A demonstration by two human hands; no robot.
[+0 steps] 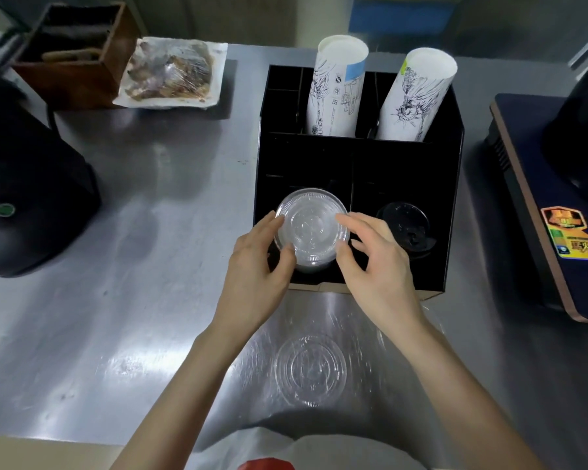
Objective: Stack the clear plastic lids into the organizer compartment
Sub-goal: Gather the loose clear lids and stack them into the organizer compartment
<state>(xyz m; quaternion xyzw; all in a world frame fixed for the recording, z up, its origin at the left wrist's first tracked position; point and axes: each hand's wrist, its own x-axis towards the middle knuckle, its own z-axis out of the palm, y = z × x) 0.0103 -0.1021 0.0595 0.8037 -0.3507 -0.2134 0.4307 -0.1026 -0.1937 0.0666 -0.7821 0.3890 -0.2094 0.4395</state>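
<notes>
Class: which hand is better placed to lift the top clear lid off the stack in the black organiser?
Probably the right hand: its fingers and thumb curl onto the rim of the top lid, while the left hand grips the stack at its side, suited to steadying it.

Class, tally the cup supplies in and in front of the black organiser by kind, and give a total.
Paper cup stacks: 2
Clear lid stack, held by left hand and right hand: 1
Black lid stack: 1
Loose clear lid on the counter: 1
Total: 5
</notes>
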